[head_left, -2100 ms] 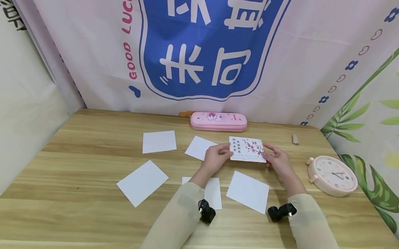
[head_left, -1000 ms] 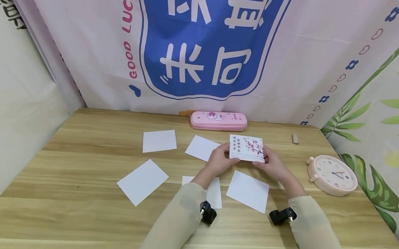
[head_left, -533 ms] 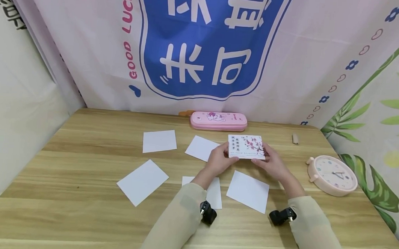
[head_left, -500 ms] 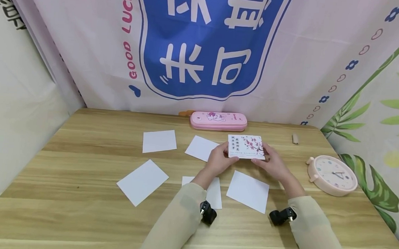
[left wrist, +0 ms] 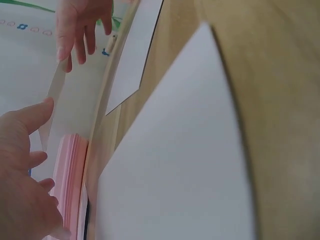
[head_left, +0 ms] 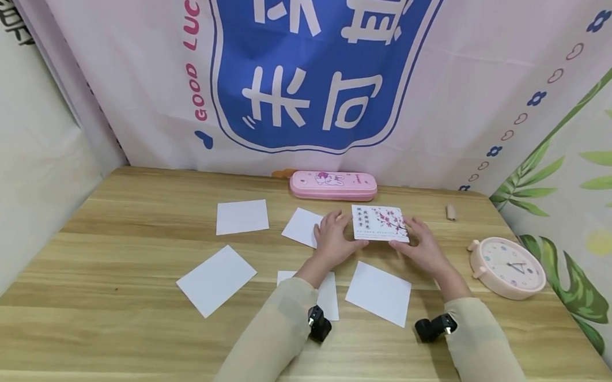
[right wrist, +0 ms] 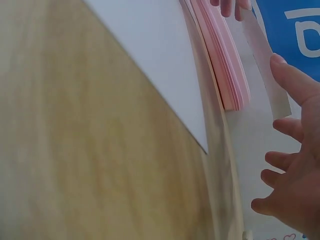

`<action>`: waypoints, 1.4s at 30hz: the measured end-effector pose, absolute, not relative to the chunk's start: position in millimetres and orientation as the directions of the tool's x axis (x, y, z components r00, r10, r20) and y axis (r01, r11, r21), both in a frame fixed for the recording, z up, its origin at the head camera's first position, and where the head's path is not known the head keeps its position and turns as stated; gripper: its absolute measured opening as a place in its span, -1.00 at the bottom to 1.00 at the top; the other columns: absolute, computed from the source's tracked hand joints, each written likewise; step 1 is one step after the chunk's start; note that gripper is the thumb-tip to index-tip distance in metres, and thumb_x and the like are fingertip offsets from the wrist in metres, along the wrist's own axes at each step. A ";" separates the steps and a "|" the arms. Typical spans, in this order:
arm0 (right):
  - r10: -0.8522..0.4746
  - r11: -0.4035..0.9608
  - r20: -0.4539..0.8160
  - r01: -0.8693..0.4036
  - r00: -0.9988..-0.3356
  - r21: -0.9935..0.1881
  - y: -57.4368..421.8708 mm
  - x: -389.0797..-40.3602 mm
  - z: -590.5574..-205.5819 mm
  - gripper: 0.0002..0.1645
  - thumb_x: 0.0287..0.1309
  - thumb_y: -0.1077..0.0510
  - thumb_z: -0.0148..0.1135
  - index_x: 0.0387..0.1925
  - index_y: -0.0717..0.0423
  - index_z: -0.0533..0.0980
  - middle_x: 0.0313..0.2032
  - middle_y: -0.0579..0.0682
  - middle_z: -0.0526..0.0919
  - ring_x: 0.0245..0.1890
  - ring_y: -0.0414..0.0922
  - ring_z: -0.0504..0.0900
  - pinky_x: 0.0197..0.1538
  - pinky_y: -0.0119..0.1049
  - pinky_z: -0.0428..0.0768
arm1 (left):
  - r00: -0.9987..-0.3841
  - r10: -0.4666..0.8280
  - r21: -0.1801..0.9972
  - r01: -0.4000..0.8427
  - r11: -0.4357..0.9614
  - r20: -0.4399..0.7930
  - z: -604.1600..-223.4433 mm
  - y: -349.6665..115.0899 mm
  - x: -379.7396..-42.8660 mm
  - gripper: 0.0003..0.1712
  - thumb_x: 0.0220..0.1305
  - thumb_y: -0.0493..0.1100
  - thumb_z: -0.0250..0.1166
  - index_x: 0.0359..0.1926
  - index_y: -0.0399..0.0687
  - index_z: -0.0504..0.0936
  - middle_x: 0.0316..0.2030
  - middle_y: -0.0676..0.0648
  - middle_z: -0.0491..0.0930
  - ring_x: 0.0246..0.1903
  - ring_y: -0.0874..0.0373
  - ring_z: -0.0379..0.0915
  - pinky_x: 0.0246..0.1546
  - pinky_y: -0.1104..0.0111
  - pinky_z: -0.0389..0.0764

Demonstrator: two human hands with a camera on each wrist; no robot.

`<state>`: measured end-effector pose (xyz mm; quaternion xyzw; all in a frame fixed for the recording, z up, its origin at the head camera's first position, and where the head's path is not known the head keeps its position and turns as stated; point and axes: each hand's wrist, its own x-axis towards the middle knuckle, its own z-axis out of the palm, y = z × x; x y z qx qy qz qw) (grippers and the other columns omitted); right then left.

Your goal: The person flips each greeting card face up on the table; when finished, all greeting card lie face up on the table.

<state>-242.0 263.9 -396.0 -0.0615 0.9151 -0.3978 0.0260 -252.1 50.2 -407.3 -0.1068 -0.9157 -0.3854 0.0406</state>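
Observation:
A white card printed with pink blossoms and dark characters is held up above the table, its printed face toward the head camera. My left hand pinches its lower left corner, thumb at the bottom edge and the other fingers spread. At the opposite corner my right hand pinches it in a similar way. In the left wrist view the card appears nearly edge-on between both hands. The right wrist view shows the card by the right thumb, with the lower fingers fanned apart.
Several blank white cards lie spread on the wooden table, among them one at the left and one nearer my right arm. A pink pencil case stands at the back. A round clock and a small beige object are at right.
My thumbs have moved from the card's sides to its bottom edge. Most recently the left fingers have spread away from its left edge. The card's tilt has varied slightly.

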 end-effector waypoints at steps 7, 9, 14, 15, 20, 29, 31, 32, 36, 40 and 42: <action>-0.126 0.671 -0.026 -0.066 -0.992 -0.738 266.6 -246.8 -402.3 -0.01 -0.14 -0.18 0.23 0.25 0.16 0.06 0.24 0.34 -0.19 0.20 0.26 -0.21 0.10 0.21 -0.18 | -0.983 0.161 0.638 0.178 0.749 0.085 -409.6 50.0 -254.4 -0.23 -0.14 0.22 0.28 0.14 0.08 0.34 0.21 -0.10 0.10 0.23 -0.03 -0.19 0.06 -0.14 -0.33; -0.127 0.684 -0.051 -0.050 -0.991 -0.728 268.3 -248.0 -404.3 0.00 -0.14 -0.19 0.23 0.25 0.16 0.05 0.24 0.34 -0.19 0.20 0.27 -0.21 0.10 0.20 -0.18 | -0.985 0.162 0.617 0.165 0.770 0.061 -411.0 50.6 -254.6 -0.23 -0.14 0.23 0.27 0.14 0.11 0.34 0.21 -0.09 0.10 0.23 -0.03 -0.20 0.06 -0.14 -0.35; -0.153 0.730 -0.095 -0.047 -0.984 -0.682 274.7 -249.8 -409.1 0.00 -0.11 -0.18 0.21 0.25 0.21 0.02 0.22 0.39 -0.19 0.19 0.30 -0.20 0.11 0.19 -0.17 | -0.984 0.179 0.568 0.160 0.808 0.024 -416.5 53.9 -254.1 -0.23 -0.14 0.26 0.25 0.15 0.15 0.34 0.22 -0.08 0.11 0.23 -0.03 -0.20 0.05 -0.15 -0.39; -0.161 0.739 -0.096 -0.056 -0.982 -0.672 276.1 -250.4 -410.2 0.00 -0.11 -0.17 0.21 0.25 0.22 0.02 0.22 0.40 -0.19 0.18 0.31 -0.20 0.11 0.19 -0.17 | -0.984 0.179 0.556 0.160 0.816 0.021 -417.6 54.9 -254.1 -0.24 -0.14 0.26 0.25 0.14 0.15 0.35 0.22 -0.08 0.11 0.23 -0.03 -0.20 0.04 -0.15 -0.39; -0.177 0.796 -0.093 -0.086 -0.980 -0.600 279.3 -254.3 -415.0 -0.01 -0.08 -0.20 0.17 0.25 0.22 0.01 0.21 0.41 -0.16 0.18 0.32 -0.19 0.08 0.23 -0.23 | -0.984 0.177 0.471 0.154 0.868 -0.005 -421.7 61.4 -255.7 -0.26 -0.11 0.29 0.20 0.14 0.15 0.36 0.23 -0.09 0.09 0.23 -0.04 -0.21 0.05 -0.14 -0.40; -0.149 0.888 -0.112 -0.084 -0.982 -0.452 275.7 -258.9 -419.7 -0.02 -0.05 -0.28 0.08 0.25 0.21 0.03 0.23 0.34 -0.16 0.19 0.30 -0.25 0.05 0.26 -0.33 | -0.984 0.179 0.368 0.157 0.916 -0.025 -422.1 65.3 -255.5 -0.28 -0.01 0.32 0.08 0.17 0.17 0.30 0.26 -0.08 0.00 0.24 -0.04 -0.28 0.05 -0.15 -0.37; -0.142 0.891 -0.116 -0.076 -0.983 -0.448 274.7 -258.3 -419.0 -0.02 -0.05 -0.29 0.08 0.25 0.20 0.03 0.24 0.32 -0.17 0.19 0.29 -0.27 0.05 0.25 -0.34 | -0.982 0.186 0.359 0.164 0.919 -0.027 -421.5 64.7 -255.0 -0.28 0.00 0.33 0.05 0.19 0.17 0.28 0.26 -0.08 -0.02 0.24 -0.04 -0.28 0.05 -0.15 -0.37; -0.139 0.891 -0.117 -0.073 -0.983 -0.448 274.2 -258.2 -418.8 -0.02 -0.05 -0.29 0.07 0.25 0.20 0.03 0.24 0.32 -0.17 0.19 0.29 -0.27 0.05 0.25 -0.35 | -0.981 0.190 0.352 0.166 0.921 -0.033 -421.2 64.1 -254.9 -0.27 0.01 0.33 0.04 0.19 0.17 0.27 0.27 -0.08 -0.03 0.24 -0.04 -0.29 0.05 -0.15 -0.37; -0.134 0.890 -0.117 -0.067 -0.984 -0.451 273.0 -257.7 -418.9 -0.04 -0.03 -0.29 0.05 0.26 0.18 0.01 0.24 0.31 -0.17 0.19 0.28 -0.28 0.06 0.24 -0.35 | -0.977 0.203 0.327 0.173 0.929 -0.059 -420.8 62.1 -254.8 -0.27 0.05 0.35 -0.03 0.22 0.21 0.21 0.28 -0.06 -0.08 0.25 -0.01 -0.34 0.05 -0.13 -0.40; -0.130 0.892 -0.112 -0.067 -0.985 -0.447 274.0 -257.7 -421.2 -0.04 -0.02 -0.29 0.03 0.26 0.17 0.01 0.25 0.31 -0.17 0.19 0.28 -0.28 0.06 0.23 -0.36 | -0.974 0.211 0.314 0.177 0.933 -0.078 -421.6 61.4 -254.7 -0.27 0.06 0.36 -0.07 0.24 0.24 0.17 0.29 -0.04 -0.12 0.25 0.00 -0.37 0.06 -0.12 -0.42; -0.131 0.893 -0.109 -0.070 -0.985 -0.444 274.4 -257.4 -422.5 -0.03 -0.03 -0.31 0.02 0.26 0.17 0.00 0.25 0.31 -0.17 0.19 0.28 -0.28 0.06 0.23 -0.36 | -0.974 0.214 0.311 0.180 0.933 -0.079 -422.2 61.6 -254.5 -0.27 0.06 0.36 -0.07 0.24 0.24 0.16 0.29 -0.04 -0.12 0.25 0.00 -0.37 0.06 -0.12 -0.41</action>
